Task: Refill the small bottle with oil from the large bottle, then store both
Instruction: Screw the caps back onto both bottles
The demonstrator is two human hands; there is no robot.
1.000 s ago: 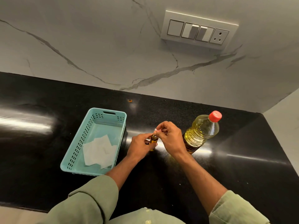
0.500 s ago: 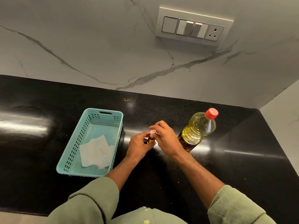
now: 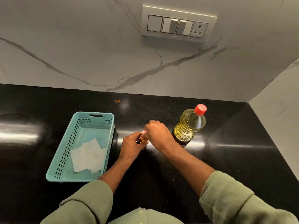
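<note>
While left hand (image 3: 131, 147) grips small bottle (image 3: 142, 141) and right hand (image 3: 157, 132) pinches its cap (image 3: 144, 132): capped large bottle (image 3: 188, 126) of oil.

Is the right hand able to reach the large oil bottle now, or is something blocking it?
Probably yes. The large bottle stands just beside the right hand with nothing between, but that hand is pinching the small bottle's cap.

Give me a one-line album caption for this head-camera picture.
Both hands work a small bottle over a black counter: left hand holds it, right hand pinches its pink cap, large oil bottle nearby.
</note>
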